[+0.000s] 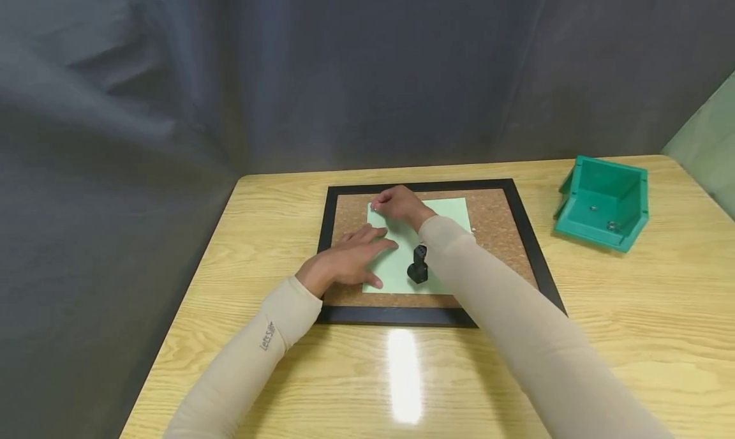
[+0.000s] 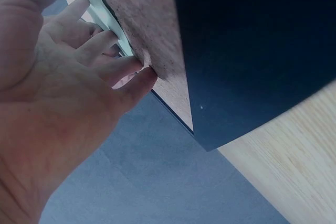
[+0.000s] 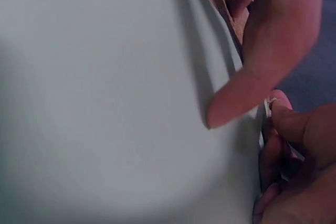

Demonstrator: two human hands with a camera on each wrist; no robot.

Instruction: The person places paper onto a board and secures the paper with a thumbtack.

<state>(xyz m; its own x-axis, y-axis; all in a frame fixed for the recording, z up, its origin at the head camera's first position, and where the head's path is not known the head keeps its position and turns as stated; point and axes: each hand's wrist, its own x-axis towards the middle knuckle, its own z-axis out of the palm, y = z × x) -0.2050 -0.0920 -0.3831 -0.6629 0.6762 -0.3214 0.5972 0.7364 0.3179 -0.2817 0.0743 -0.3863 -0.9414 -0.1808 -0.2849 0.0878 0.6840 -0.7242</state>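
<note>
A pale green sheet of paper (image 1: 404, 251) lies on a black-framed cork board (image 1: 499, 235). My right hand (image 1: 402, 204) is at the sheet's far left corner, its thumb and forefinger pinching a small clear push pin (image 3: 272, 100), mostly hidden by the fingertips. Spread over the sheet's left edge, my left hand (image 1: 356, 257) presses down with extended fingers, some on the paper and others on the cork. In the left wrist view, fingertips of the left hand (image 2: 79, 72) touch the cork beside the paper's edge.
A green plastic bin (image 1: 603, 203) with a few small clear pieces stands on the wooden table (image 1: 603, 324), right of the board. Another tiny pale piece (image 1: 473, 230) is at the paper's right edge. A black device (image 1: 419, 265) sits by the right sleeve. Dark sheeting hangs behind.
</note>
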